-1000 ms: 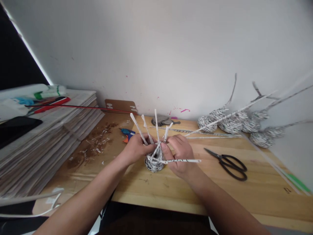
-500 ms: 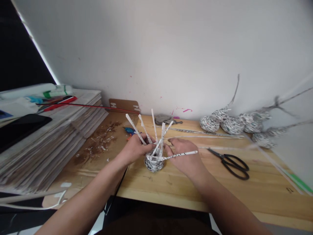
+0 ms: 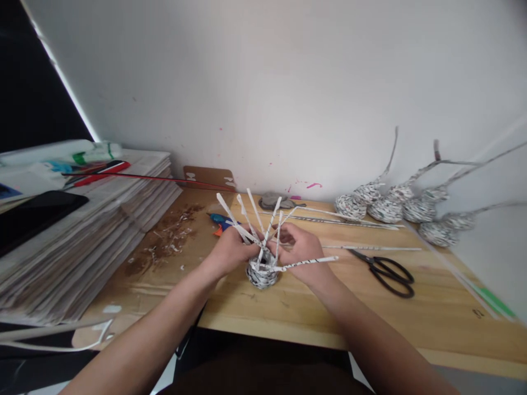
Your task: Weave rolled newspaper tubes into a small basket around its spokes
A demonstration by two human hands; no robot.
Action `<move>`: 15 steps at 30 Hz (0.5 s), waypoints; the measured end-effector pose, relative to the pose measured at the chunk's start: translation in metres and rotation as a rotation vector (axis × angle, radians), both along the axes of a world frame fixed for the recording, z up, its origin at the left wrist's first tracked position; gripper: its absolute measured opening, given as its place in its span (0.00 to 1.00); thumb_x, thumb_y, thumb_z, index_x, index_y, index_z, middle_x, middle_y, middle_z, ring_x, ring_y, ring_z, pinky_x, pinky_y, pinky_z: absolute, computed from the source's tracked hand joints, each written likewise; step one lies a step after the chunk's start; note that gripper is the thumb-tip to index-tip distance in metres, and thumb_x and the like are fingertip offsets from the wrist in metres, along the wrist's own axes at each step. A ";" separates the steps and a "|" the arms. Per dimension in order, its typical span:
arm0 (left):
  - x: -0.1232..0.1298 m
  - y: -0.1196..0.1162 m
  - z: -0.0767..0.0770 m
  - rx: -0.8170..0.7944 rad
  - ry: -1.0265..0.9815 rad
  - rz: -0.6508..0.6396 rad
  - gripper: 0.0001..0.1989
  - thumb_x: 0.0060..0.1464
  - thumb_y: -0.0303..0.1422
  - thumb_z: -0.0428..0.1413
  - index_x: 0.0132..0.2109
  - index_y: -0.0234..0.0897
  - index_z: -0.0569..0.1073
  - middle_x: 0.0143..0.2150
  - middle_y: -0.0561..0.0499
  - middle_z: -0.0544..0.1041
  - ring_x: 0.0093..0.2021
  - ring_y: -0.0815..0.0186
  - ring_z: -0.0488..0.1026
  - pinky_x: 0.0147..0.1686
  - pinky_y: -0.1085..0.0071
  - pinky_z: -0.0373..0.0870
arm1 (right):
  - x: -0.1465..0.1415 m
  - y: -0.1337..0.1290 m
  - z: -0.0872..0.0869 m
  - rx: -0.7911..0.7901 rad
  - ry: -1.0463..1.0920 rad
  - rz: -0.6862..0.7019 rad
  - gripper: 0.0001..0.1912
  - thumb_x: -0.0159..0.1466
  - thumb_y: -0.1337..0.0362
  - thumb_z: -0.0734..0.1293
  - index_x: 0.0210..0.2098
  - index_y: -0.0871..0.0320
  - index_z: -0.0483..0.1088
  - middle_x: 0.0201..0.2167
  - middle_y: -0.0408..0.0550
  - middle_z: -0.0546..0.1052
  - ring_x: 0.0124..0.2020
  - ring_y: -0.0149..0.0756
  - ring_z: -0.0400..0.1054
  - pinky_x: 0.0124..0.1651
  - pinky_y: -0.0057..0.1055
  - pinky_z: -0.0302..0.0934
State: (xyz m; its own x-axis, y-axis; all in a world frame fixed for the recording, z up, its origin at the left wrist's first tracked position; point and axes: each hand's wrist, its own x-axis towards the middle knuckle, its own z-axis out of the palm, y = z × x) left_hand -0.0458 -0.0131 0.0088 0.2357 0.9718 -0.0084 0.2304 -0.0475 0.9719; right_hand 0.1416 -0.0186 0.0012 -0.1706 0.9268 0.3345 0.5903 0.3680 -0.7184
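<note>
A small round basket (image 3: 262, 278) woven from rolled newspaper sits on the wooden board, with several paper tubes fanning up and out of its rim. My left hand (image 3: 234, 248) is closed round the basket's left side and the bases of the tubes there. On the right, my right hand (image 3: 300, 248) is closed, its thumb and bent fingers pinching a paper tube at the rim. One printed tube (image 3: 310, 263) sticks out to the right across my right wrist. The basket's back side is hidden by my fingers.
Black-handled scissors (image 3: 389, 272) lie to the right. Several finished woven paper pieces (image 3: 387, 208) with long stems stand by the wall. A newspaper stack (image 3: 140, 219) with a phone (image 3: 45, 219) is on the left. A blue glue gun (image 3: 220, 220) lies behind my left hand.
The tubes at the rim have shifted, one now leaning left over my left hand. My right hand has moved slightly left and its fingers have curled. The view has turned slightly.
</note>
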 end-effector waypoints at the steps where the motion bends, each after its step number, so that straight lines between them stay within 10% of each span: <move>1: 0.001 0.000 -0.001 0.008 0.007 0.000 0.07 0.43 0.29 0.62 0.33 0.33 0.77 0.26 0.52 0.79 0.25 0.68 0.73 0.27 0.74 0.68 | -0.002 0.000 0.000 0.003 0.022 0.003 0.12 0.58 0.62 0.70 0.42 0.54 0.74 0.33 0.46 0.81 0.35 0.39 0.76 0.40 0.34 0.68; 15: 0.010 -0.009 -0.005 0.046 -0.015 0.008 0.06 0.45 0.30 0.62 0.33 0.33 0.75 0.29 0.51 0.79 0.30 0.64 0.75 0.31 0.72 0.70 | -0.019 0.001 -0.007 -0.036 0.381 -0.044 0.19 0.55 0.73 0.63 0.46 0.54 0.63 0.30 0.42 0.78 0.29 0.35 0.74 0.34 0.29 0.67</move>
